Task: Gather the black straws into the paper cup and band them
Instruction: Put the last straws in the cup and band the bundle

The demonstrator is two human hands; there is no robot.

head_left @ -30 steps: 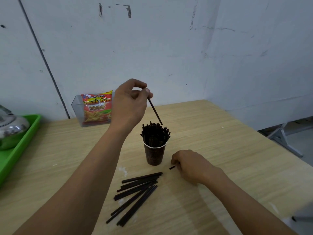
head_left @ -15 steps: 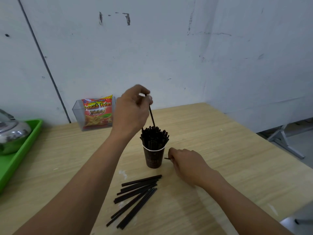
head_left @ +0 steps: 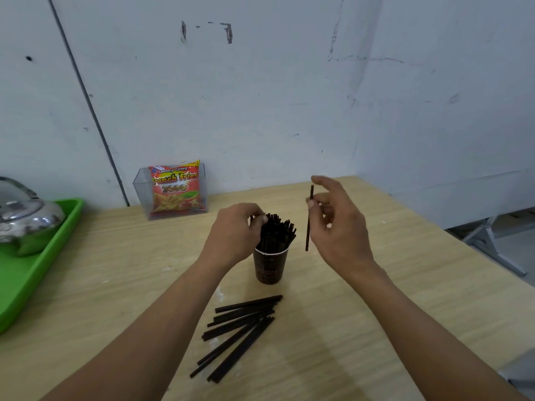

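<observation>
A dark brown paper cup (head_left: pixel 270 267) stands upright on the wooden table (head_left: pixel 405 299), packed with a bundle of black straws (head_left: pixel 278 231) that stick out of its top. My left hand (head_left: pixel 236 234) rests against the left side of that bundle, fingertips curled onto the straw tops. My right hand (head_left: pixel 337 224), raised to the right of the cup, pinches a single black straw (head_left: pixel 308 224) that hangs nearly upright beside the bundle. Several loose black straws (head_left: pixel 238 328) lie fanned on the table in front of the cup.
A clear plastic holder with a red snack packet (head_left: pixel 175 191) stands at the back by the wall. At the left sits a green tray (head_left: pixel 37 261) carrying a shiny metal kettle (head_left: pixel 24 217). The table's right edge drops off towards a metal frame (head_left: pixel 492 241).
My left hand has lowered from above the cup onto the bundle after putting its straw in. My right hand has lifted from the table beside the cup, bringing a straw up.
</observation>
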